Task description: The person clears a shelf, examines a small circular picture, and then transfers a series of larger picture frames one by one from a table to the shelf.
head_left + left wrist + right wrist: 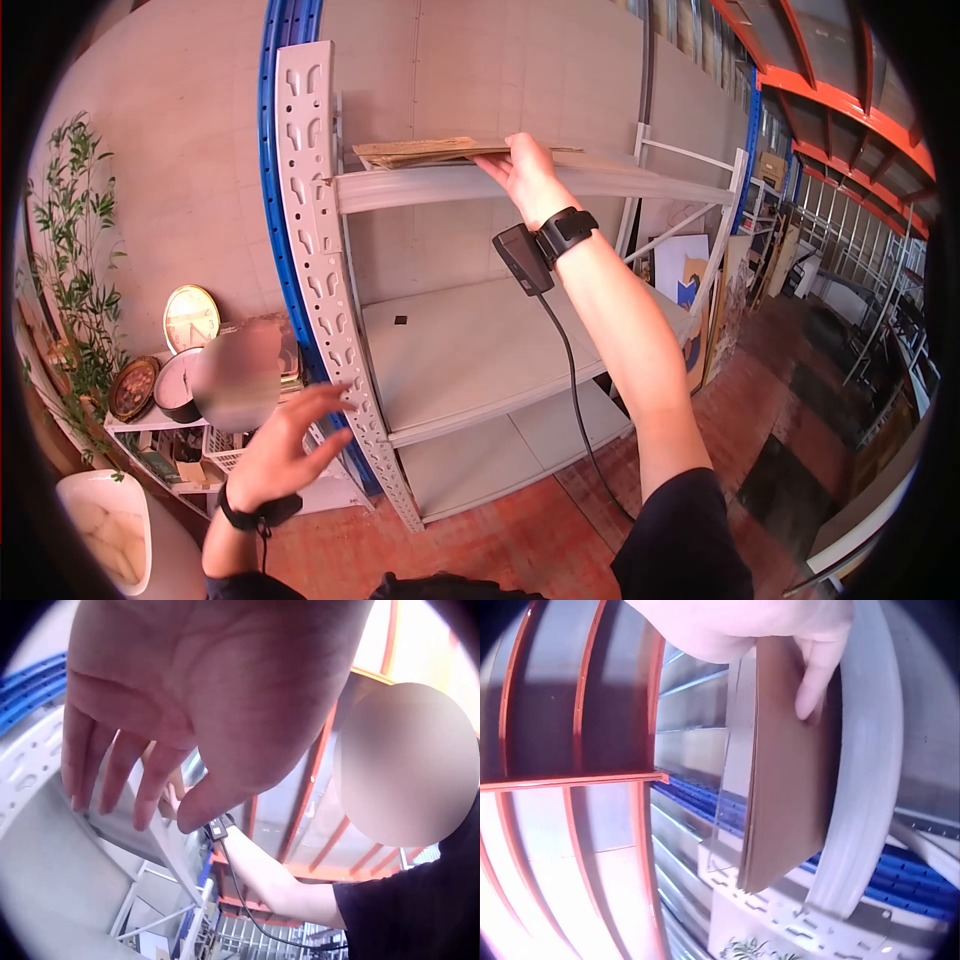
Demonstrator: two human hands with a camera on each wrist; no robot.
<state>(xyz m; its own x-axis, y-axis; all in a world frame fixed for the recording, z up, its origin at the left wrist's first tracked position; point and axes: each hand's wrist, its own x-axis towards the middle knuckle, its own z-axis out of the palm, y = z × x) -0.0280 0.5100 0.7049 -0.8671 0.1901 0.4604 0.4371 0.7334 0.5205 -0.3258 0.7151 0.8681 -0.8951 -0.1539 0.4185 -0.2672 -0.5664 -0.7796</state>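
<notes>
My right hand grips a flat piece of brown cardboard at the height of the rack's top beam. In the right wrist view, the thumb and fingers pinch one end of the cardboard, which looks layered along its edge and lies alongside the pale beam. Lower down, my left hand hovers near the perforated upright with nothing in it. The left wrist view shows its palm and loosely extended fingers.
The grey rack has lower shelf boards. At left stand a small white shelf with a round clock, a tall leafy plant and a white bin. A black cable hangs from my right wrist.
</notes>
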